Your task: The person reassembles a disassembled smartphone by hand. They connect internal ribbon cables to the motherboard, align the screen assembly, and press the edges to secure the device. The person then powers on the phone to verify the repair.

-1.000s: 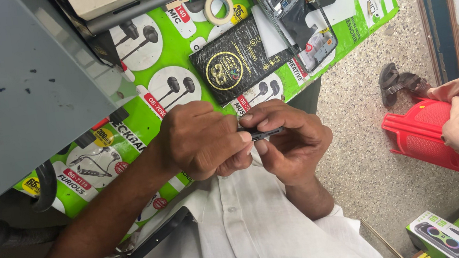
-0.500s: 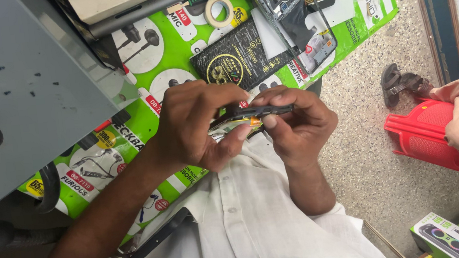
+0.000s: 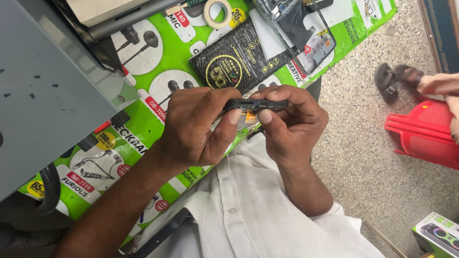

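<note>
Black phone frame (image 3: 255, 106) at centre frame, edge-on, pinched from both sides. Left hand (image 3: 198, 126) gripping its left end, fingers closed around it; right hand (image 3: 291, 125) clamped on the right end, thumb pressing underneath. Above, on the green poster-covered surface (image 3: 176, 55): opened phone (image 3: 294, 14) and tape roll (image 3: 217, 11).

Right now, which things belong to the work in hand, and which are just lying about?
In hand:
- left hand and right hand, both gripping the dark phone part

Lying about:
- opened phone
- tape roll
- black packet
- green mat
- red stool
- speaker box
</note>
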